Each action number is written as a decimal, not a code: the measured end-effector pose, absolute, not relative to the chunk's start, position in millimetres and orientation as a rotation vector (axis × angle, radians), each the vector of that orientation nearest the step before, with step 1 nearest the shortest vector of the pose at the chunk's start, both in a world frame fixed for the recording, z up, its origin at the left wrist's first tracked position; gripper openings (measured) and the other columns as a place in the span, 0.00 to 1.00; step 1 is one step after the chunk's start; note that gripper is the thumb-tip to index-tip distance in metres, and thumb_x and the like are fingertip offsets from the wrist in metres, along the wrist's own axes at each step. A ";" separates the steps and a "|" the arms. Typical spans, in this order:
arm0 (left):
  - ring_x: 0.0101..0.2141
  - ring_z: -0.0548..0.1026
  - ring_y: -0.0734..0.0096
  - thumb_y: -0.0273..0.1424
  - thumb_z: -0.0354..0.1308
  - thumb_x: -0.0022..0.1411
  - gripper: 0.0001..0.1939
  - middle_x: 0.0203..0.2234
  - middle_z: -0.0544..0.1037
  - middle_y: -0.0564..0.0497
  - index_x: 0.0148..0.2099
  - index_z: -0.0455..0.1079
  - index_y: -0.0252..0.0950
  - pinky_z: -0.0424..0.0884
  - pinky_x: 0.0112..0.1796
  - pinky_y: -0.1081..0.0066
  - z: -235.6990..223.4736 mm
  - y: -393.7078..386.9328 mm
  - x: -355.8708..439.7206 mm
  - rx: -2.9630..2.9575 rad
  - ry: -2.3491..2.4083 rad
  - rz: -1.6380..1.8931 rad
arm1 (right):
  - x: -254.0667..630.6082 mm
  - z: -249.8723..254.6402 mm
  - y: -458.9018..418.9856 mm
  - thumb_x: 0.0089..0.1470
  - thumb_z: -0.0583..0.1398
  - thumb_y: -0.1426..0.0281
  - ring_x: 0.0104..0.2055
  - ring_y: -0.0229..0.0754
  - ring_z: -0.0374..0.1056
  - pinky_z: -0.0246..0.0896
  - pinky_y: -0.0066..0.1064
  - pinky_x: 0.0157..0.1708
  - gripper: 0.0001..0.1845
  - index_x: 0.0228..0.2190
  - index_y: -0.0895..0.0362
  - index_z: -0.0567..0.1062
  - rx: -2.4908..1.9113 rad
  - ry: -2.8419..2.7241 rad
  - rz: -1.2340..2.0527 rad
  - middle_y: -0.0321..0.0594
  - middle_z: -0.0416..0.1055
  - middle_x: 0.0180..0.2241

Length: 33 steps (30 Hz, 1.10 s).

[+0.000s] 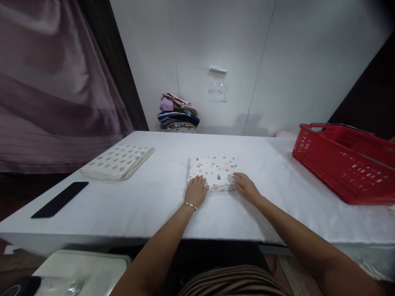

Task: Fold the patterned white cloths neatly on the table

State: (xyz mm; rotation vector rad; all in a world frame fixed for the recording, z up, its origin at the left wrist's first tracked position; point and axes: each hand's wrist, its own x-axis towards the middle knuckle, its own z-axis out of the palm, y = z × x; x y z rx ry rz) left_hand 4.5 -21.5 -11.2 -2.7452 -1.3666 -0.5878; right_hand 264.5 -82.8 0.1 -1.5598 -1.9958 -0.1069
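A small folded white cloth with tiny dark prints lies in the middle of the white table. My left hand, with a thin bracelet at the wrist, rests flat on the cloth's near left corner, fingers stretched out. My right hand lies at the near right corner, fingers extended and touching the cloth's edge. Neither hand grips anything.
A second folded cloth with grey-green spots lies at the left. A black flat strip sits near the left edge. A red plastic basket stands at the right. A stack of folded clothes leans against the back wall.
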 end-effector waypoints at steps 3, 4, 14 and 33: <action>0.58 0.59 0.60 0.36 0.43 0.66 0.19 0.57 0.65 0.46 0.56 0.62 0.38 0.53 0.57 0.57 -10.6 -22.3 5.4 -2.733 -1.383 -0.564 | 249.8 0.5 -66.4 0.61 0.50 0.64 0.60 0.50 0.53 0.54 0.47 0.56 0.21 0.53 0.55 0.67 -1.545 -2.125 -0.115 0.48 0.60 0.57; 0.58 0.58 0.60 0.36 0.43 0.66 0.19 0.57 0.65 0.46 0.56 0.62 0.38 0.53 0.57 0.58 -9.9 -22.5 5.2 -2.736 -1.394 -0.558 | 245.4 -2.3 -64.1 0.60 0.51 0.62 0.62 0.51 0.51 0.53 0.49 0.56 0.22 0.54 0.55 0.66 -1.537 -2.205 -0.104 0.48 0.58 0.59; 0.62 0.49 0.57 0.39 0.42 0.65 0.21 0.62 0.57 0.48 0.57 0.61 0.41 0.52 0.57 0.48 -4.4 -15.3 -11.0 -2.701 -1.788 -0.544 | 240.7 -24.8 -69.2 0.60 0.51 0.57 0.63 0.51 0.46 0.47 0.53 0.58 0.28 0.60 0.47 0.56 -1.512 -2.450 -0.105 0.43 0.52 0.61; 0.62 0.51 0.54 0.40 0.42 0.64 0.28 0.63 0.53 0.41 0.63 0.53 0.33 0.52 0.57 0.50 1.2 22.7 0.8 -2.563 -2.170 -0.601 | 190.8 -21.7 -67.2 0.60 0.51 0.59 0.64 0.49 0.44 0.41 0.50 0.61 0.31 0.62 0.53 0.51 -1.369 -2.526 0.029 0.44 0.49 0.62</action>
